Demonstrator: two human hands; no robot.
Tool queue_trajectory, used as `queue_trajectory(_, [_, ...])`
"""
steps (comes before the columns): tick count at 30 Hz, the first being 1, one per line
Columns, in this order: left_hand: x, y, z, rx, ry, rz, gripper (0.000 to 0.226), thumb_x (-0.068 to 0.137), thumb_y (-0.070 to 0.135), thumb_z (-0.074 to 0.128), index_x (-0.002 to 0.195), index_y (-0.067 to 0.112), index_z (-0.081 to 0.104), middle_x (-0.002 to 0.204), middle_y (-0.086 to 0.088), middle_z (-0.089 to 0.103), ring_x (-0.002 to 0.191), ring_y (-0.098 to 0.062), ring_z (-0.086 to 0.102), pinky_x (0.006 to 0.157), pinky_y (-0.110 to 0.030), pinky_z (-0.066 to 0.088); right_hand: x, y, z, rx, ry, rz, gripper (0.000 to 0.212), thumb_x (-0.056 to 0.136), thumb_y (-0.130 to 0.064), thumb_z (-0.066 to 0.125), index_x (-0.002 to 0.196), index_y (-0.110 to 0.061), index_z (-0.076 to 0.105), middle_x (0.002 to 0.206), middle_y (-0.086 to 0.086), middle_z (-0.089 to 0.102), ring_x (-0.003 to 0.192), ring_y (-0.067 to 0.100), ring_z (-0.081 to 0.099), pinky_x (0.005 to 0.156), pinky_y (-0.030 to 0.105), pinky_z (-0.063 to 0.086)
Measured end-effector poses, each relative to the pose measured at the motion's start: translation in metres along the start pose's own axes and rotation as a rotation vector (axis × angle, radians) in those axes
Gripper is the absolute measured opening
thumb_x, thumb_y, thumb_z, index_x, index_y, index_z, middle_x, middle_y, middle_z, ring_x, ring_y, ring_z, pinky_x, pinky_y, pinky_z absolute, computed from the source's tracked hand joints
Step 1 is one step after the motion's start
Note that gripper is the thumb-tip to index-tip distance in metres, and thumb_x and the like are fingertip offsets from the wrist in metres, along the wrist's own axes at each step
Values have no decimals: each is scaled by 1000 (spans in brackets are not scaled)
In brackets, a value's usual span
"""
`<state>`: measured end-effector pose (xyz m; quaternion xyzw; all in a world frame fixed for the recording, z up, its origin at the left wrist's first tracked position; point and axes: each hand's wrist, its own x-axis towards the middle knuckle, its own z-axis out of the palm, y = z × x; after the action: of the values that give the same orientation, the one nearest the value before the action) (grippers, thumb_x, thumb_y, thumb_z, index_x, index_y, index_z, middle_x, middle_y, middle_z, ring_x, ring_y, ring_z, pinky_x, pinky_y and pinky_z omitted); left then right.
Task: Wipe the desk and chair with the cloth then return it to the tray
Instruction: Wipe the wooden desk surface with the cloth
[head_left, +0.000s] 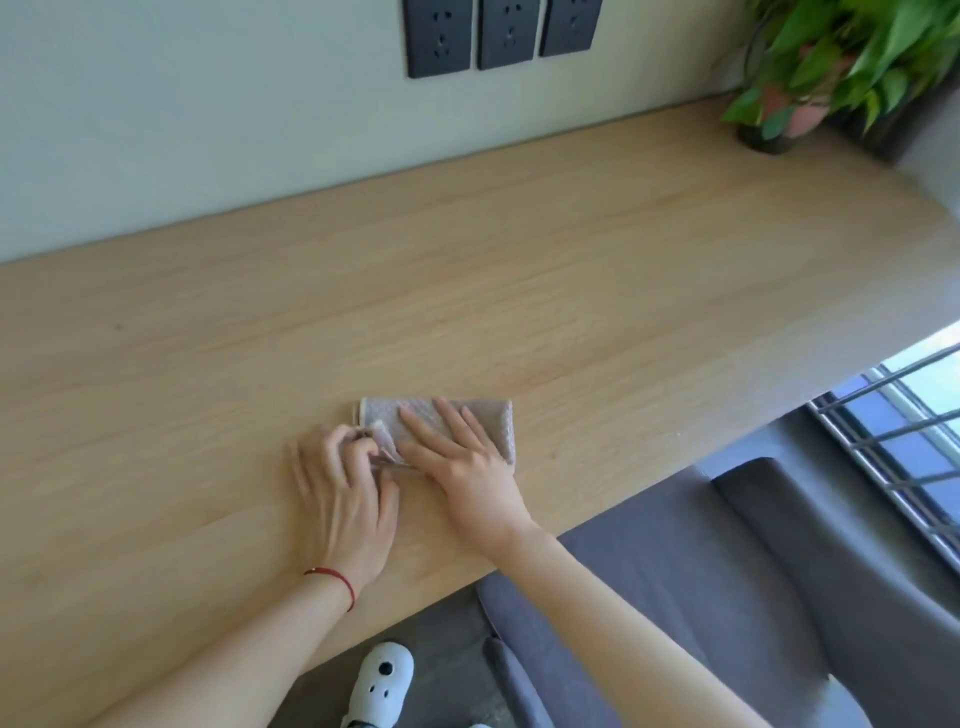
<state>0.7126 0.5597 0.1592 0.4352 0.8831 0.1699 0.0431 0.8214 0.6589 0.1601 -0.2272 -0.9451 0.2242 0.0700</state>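
A folded beige-grey cloth (491, 423) lies on the light wooden desk (467, 291), near its front edge. My right hand (462, 467) rests flat on the cloth with the fingers spread. My left hand (345, 493), with a red string on the wrist, pinches the cloth's left edge and lifts a corner. A grey upholstered chair (701, 597) stands in front of the desk at the lower right. No tray is in view.
A potted green plant (831, 67) stands at the desk's far right corner. Three dark wall sockets (501, 34) sit on the pale wall behind the desk. A window with railings (904, 431) is at the right. A white shoe (382, 680) shows on the floor.
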Motion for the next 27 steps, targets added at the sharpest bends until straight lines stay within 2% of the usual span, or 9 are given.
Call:
queue_trajectory(3, [2,-2,4,-15,-15,-7,48,82,31,33,120,7,47,135,-22,41,116,-49,46,102,-68,27,-55,56,-35,-102,41,44,48,94,-6,40,136,-29,48,152,-3,35,143,29,24,119,49,17])
queue_trajectory(5, [6,-4,7,41,-61,30,55,83,33,28,130,8,45,144,-18,37,131,-45,34,107,-67,16,-69,117,-67,-125,126,242,58,90,7,45,137,-27,47,153,0,32,144,28,23,118,54,20])
queue_trajectory(8, [10,-6,8,113,-109,49,59,84,36,24,135,14,44,147,-14,37,139,-40,24,109,-66,11,-61,208,-122,-94,223,663,43,99,-6,39,137,-24,47,155,2,31,144,29,24,115,51,22])
queue_trajectory(12, [9,-9,11,155,-126,57,58,85,38,24,135,16,43,146,-13,39,139,-39,26,109,-66,12,-42,229,-131,-89,379,830,37,101,-19,38,135,-25,50,152,10,36,137,39,31,105,55,37])
queue_trajectory(15, [9,-7,8,163,-136,52,61,84,40,22,136,16,43,146,-13,38,141,-38,23,110,-65,10,-56,179,-107,-86,420,765,46,97,-7,40,135,-31,49,153,2,35,143,31,25,100,60,42])
queue_trajectory(18, [6,-2,4,152,-140,50,67,82,42,17,138,14,41,149,-13,35,142,-37,20,112,-64,8,-77,103,-63,-141,404,698,62,89,5,46,135,-37,47,152,-11,35,144,24,24,110,64,27])
queue_trajectory(22, [4,1,2,123,-106,45,69,80,42,17,137,12,43,147,-15,36,141,-39,20,112,-65,9,-99,7,0,-39,273,282,57,83,1,54,130,-32,55,147,-6,43,140,33,30,114,56,25])
queue_trajectory(25, [3,5,2,116,-75,37,66,81,38,21,133,8,48,144,-19,39,138,-43,24,110,-67,10,-114,34,-15,48,72,98,48,93,-12,36,132,-36,50,151,-13,33,146,18,17,121,40,10])
queue_trajectory(27, [2,4,1,134,-94,45,65,82,38,21,134,8,46,145,-19,38,139,-43,22,110,-67,9,-124,67,-35,26,25,87,46,95,-13,35,133,-35,51,151,-14,32,146,16,17,120,45,11])
